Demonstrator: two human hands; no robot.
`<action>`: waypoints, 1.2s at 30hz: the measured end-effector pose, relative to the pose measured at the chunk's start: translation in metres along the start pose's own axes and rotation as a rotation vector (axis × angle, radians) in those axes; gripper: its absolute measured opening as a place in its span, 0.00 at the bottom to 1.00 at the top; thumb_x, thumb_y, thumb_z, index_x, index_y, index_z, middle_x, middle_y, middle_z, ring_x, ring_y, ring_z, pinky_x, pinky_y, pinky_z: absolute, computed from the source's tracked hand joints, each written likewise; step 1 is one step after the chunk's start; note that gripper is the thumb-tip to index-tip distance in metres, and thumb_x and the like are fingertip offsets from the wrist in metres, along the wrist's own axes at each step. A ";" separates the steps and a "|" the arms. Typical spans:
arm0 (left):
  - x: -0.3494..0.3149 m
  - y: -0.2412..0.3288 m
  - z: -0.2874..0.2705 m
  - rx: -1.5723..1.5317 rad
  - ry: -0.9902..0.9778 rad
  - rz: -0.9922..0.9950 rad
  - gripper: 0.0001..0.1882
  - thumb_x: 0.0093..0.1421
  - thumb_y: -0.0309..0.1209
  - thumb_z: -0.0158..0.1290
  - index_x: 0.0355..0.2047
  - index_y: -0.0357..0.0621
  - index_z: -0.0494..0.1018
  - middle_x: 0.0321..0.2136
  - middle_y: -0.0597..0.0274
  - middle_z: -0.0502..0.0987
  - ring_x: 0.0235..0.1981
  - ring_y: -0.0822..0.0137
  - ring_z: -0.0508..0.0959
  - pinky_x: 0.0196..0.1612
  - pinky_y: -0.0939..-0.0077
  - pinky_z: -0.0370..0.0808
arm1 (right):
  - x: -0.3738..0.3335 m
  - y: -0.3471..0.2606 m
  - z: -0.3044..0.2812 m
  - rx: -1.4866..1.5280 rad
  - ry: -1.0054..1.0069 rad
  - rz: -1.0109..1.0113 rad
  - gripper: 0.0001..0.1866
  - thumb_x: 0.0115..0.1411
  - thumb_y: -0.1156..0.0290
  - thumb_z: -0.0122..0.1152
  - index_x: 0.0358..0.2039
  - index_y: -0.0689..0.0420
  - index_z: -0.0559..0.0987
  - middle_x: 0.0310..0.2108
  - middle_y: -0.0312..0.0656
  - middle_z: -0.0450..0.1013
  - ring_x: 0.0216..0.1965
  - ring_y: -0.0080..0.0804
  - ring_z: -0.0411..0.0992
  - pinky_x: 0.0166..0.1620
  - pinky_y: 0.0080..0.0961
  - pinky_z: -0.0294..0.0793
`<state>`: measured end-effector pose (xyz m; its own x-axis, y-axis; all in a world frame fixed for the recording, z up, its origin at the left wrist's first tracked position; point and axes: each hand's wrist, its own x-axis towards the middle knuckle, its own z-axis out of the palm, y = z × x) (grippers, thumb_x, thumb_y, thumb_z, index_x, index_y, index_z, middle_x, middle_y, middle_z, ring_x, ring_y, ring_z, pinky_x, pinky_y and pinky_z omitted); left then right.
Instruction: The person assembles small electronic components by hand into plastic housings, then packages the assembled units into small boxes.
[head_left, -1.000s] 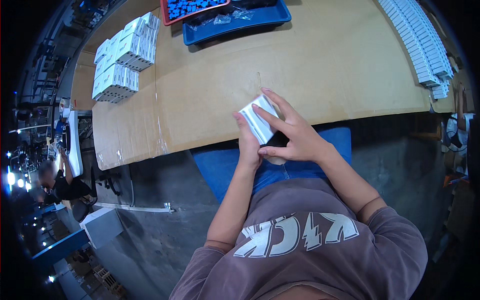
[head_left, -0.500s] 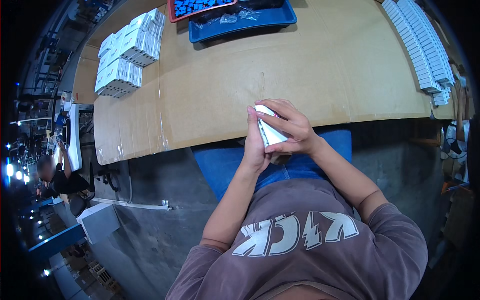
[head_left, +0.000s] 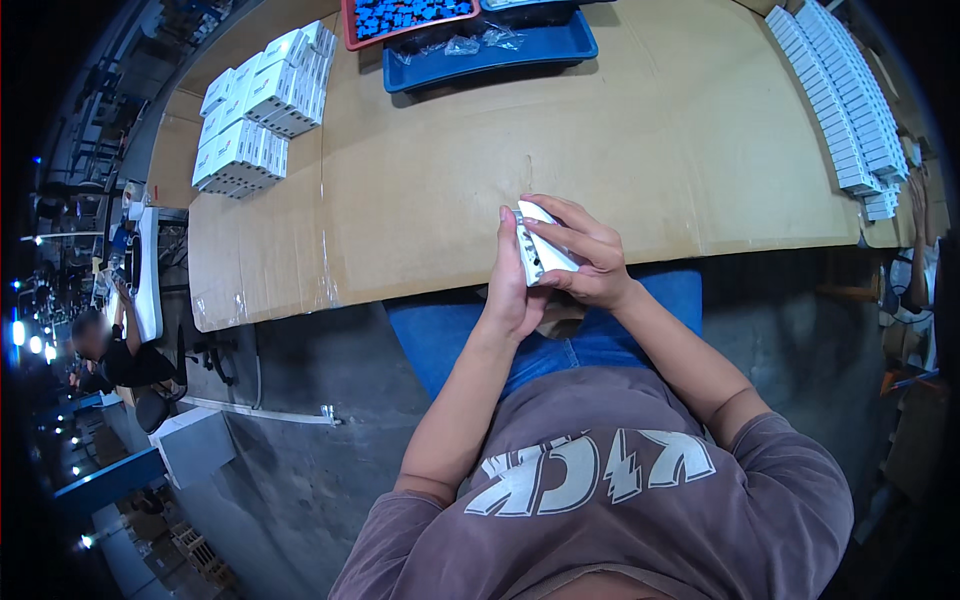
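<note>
A small white box (head_left: 551, 261) is between my two hands, above my lap at the near edge of the table. My left hand (head_left: 512, 292) is closed along its left side, thumb pointing up toward the far end. Across the top and right side lies my right hand (head_left: 597, 258), its fingers bent over the box and its thumb at the near end. A narrow face with dark marks shows between the hands. Fingers hide much of the box, and whether its flap is open cannot be made out.
Stacked white boxes (head_left: 240, 150) stand at the table's far left; long rows of similar boxes (head_left: 835, 100) line the right. A blue tray (head_left: 490, 68) with clear plastic lies at the back, beside a red tray (head_left: 352, 35) of small blue pieces. Another person (head_left: 135, 355) sits far left.
The box has turned in my hands, so more of its narrow, dark-marked face shows. My right fingers have shifted slightly over it.
</note>
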<state>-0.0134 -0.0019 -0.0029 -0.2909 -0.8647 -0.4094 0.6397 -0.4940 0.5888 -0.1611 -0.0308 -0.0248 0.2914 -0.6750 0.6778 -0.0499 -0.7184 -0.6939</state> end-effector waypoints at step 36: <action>0.073 0.062 -0.058 1.618 0.320 0.738 0.19 0.64 0.32 0.59 0.56 0.50 0.78 0.61 0.52 0.69 0.71 0.44 0.62 0.73 0.33 0.50 | 0.155 0.104 -0.044 -0.635 -0.088 0.455 0.10 0.65 0.66 0.63 0.43 0.56 0.84 0.43 0.41 0.82 0.50 0.45 0.79 0.59 0.43 0.74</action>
<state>0.0459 -0.0901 -0.0363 -0.0390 -0.9714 0.2342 -0.7495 0.1835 0.6361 -0.1626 -0.2173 0.0191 0.1850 -0.9292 0.3201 -0.7114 -0.3513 -0.6087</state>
